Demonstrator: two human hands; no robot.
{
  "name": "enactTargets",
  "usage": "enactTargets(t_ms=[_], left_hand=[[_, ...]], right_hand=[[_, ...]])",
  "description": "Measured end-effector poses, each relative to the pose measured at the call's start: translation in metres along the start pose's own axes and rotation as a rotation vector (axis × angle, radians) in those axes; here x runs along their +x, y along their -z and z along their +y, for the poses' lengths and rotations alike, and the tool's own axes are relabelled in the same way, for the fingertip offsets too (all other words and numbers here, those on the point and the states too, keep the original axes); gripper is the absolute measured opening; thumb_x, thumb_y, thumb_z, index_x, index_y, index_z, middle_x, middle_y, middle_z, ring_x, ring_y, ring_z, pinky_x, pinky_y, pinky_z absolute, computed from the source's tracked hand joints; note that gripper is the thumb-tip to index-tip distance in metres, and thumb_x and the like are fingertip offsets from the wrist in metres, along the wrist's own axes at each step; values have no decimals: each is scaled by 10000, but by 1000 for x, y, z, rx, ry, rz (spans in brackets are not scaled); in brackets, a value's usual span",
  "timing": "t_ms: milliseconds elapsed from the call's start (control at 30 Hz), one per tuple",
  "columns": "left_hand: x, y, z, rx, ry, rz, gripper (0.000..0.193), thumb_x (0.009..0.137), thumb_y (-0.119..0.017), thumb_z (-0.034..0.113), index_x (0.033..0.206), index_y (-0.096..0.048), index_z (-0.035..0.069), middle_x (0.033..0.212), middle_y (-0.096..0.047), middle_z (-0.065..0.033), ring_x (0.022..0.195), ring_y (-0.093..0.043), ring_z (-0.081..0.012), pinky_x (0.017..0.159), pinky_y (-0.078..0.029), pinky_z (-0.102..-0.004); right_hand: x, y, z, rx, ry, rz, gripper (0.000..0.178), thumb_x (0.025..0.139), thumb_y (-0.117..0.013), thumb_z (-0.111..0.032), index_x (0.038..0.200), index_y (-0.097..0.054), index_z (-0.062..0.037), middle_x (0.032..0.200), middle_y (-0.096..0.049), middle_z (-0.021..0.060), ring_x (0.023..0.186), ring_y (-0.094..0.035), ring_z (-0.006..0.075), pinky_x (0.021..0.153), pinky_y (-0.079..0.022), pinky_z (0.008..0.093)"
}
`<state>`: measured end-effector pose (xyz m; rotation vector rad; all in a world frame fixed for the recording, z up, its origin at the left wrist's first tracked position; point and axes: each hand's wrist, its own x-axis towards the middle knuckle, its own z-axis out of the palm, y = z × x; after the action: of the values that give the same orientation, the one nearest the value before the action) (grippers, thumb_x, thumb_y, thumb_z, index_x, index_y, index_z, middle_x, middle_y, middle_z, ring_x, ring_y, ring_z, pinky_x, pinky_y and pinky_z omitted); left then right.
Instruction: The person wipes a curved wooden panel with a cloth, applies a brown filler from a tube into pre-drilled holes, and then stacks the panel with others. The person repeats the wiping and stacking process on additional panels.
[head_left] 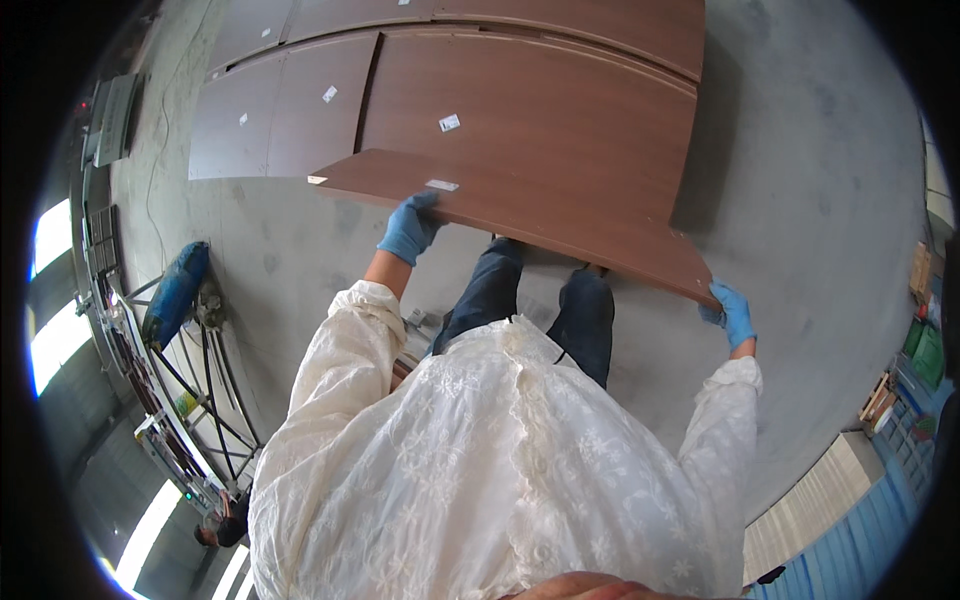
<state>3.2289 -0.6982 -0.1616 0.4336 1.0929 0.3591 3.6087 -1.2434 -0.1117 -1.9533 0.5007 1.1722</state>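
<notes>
A long reddish-brown panel (560, 218) is tilted in front of my body, its near edge running from upper left to lower right. My left hand (408, 232), in a blue glove, grips that edge left of its middle, beside a small white label (442, 185) on the panel. At the panel's right corner, my right hand (733, 312), also gloved in blue, has its fingers closed on the edge. The fingertips of both hands are partly hidden by the board. Beyond it lie several similar brown panels (530, 95), some with white labels.
Grey concrete floor (800, 170) surrounds the panels. To the left stands a metal frame (205, 400) with a blue wrapped bundle (178, 295). A person in dark clothing (235, 518) is at the lower left. Beige stacked boards (815, 500) lie at the lower right.
</notes>
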Motion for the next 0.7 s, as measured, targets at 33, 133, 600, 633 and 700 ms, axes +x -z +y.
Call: enactTargets(t_ms=[33, 133, 600, 633, 700], left_hand=[[0, 0, -8, 17, 35, 42, 278, 891, -736, 84, 1155, -662, 44, 1094, -714, -124, 993, -708, -302, 894, -617, -438], [2, -10, -34, 13, 27, 67, 235, 895, -730, 95, 1120, -687, 45, 1073, -718, -115, 991, -704, -289, 898, -611, -429], [17, -69, -151, -159, -156, 98, 161, 877, -738, 69, 1036, -761, 61, 1029, -749, -65, 1000, -703, -209, 937, -564, -359], [36, -71, -151, -162, -171, 56, 158, 876, -738, 69, 1033, -760, 63, 1031, -749, -65, 1001, -703, -209, 939, -563, -361], [64, -69, -162, -195, -170, 25, 152, 874, -739, 69, 1025, -759, 65, 1035, -750, -66, 1003, -703, -211, 942, -561, -365]], right_hand=[[8, 7, -1, 1, 23, -59, 555, 913, -757, -327, 1395, -629, -84, 1129, -722, 113, 823, -740, 262, 693, -641, 403], [39, 35, -5, -29, 58, -112, 543, 923, -738, -319, 1398, -626, -81, 1156, -717, 128, 866, -729, 250, 737, -638, 406], [168, 80, -17, -381, 45, 262, 673, 960, -621, -620, 1012, -758, 36, 922, -742, 126, 767, -716, 257, 641, -584, 441], [181, 79, -18, -383, 93, 325, 689, 959, -622, -625, 977, -761, 50, 905, -742, 128, 780, -719, 257, 660, -579, 440], [208, 75, -17, -308, 201, 389, 693, 968, -632, -608, 856, -733, 69, 762, -684, 112, 719, -642, 228, 677, -522, 425]])
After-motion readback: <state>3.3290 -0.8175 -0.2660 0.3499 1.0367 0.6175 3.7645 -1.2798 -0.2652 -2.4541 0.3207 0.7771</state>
